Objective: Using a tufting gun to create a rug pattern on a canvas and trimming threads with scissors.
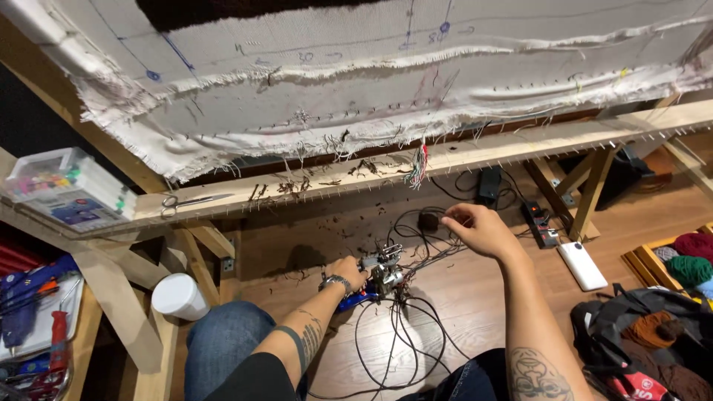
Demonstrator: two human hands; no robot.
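So the person is sitting low on the wood floor (475, 297) under a big wooden frame (520, 145) with pale canvas cloth (356, 67) stretched over it; the left hand (346, 272) is clenching around the blue handle of a tufting gun (380, 276), which is sitting just above the floor between the knees, metal head pointing up and away; the right hand (479, 229) is reaching up and forward, fingers pinching what looks like thin strands of dark yarn (438, 223) running down toward the gun, though it's too fine to tell exactly how it's being gripped. Black cables (401, 334) are looping all over the floor below the gun; brown fluff scraps are lying scattered on the floor and along the frame's lower rail. Scissors (194, 200) are resting on that rail to the left, near a clear plastic box (67, 186) of small colourful bits; a white tub (178, 295) is sitting by the left knee; a power strip (541, 223) and a white power bank (583, 265) are lying off to the right, with balls of yarn (687, 260) in a crate at the far right.
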